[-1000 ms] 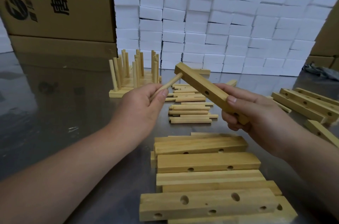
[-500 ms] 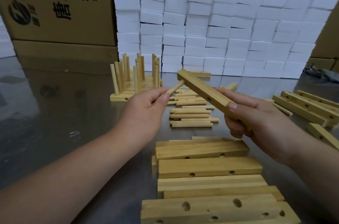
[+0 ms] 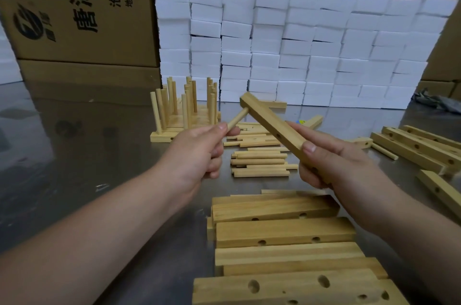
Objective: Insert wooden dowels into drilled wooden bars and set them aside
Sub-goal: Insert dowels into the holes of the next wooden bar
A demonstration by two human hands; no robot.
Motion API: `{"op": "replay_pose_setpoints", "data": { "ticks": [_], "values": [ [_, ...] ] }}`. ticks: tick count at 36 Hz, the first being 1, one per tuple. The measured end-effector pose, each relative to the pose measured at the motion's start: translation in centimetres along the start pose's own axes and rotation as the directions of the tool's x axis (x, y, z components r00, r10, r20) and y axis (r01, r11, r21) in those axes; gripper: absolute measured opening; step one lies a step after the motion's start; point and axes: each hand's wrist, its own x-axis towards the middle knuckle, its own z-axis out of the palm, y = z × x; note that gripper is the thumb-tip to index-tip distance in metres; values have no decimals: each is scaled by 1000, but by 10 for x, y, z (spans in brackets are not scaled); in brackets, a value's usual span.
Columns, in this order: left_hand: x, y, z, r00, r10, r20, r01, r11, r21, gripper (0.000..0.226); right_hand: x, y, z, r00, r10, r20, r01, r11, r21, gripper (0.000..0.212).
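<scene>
My right hand [image 3: 331,162] grips the near end of a drilled wooden bar [image 3: 272,123], which slants up and away to the left above the table. My left hand [image 3: 199,152] pinches a wooden dowel [image 3: 237,118] whose far tip meets the bar's left side near its far end. Loose dowels [image 3: 259,162] lie in a pile on the metal table below the hands. Several drilled bars [image 3: 282,232] are stacked flat in front of me. Finished bars with upright dowels [image 3: 184,110] stand at the back left.
More drilled bars [image 3: 416,147] lie at the right, one with its dowel lying flat. A wall of white foam blocks [image 3: 299,47] and cardboard boxes [image 3: 74,12] closes off the far edge of the shiny metal table [image 3: 74,155].
The dowel's tip has gone further into the bar's far end, so less of it shows. Both hands and the bar stay nearly where they were.
</scene>
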Motion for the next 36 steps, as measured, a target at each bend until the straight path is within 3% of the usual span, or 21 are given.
{"op": "replay_pose_setpoints", "data": {
  "ticks": [10,12,15,18,27,36],
  "values": [
    [6,-3,-11,994,31,-107,-30,1000,3,28,5,5,-6,976,16,-218,-33,996,-78,35],
    [6,-5,-12,991,63,-119,-40,981,190,21,9,9,-7,952,59,-299,-99,988,-120,47],
    [4,-13,-9,996,89,14,-79,775,628,27,12,12,-10,918,138,-372,-188,977,-99,55],
    [6,-18,-5,987,-53,153,-86,629,773,23,17,14,-11,895,218,-389,-226,974,26,44],
    [14,-25,-7,992,-46,120,-73,569,819,13,20,14,-7,880,345,-326,-235,914,332,28],
    [14,-26,-6,994,-27,107,-76,532,843,12,18,15,-11,853,346,-390,-240,925,296,31]
  ]
}}
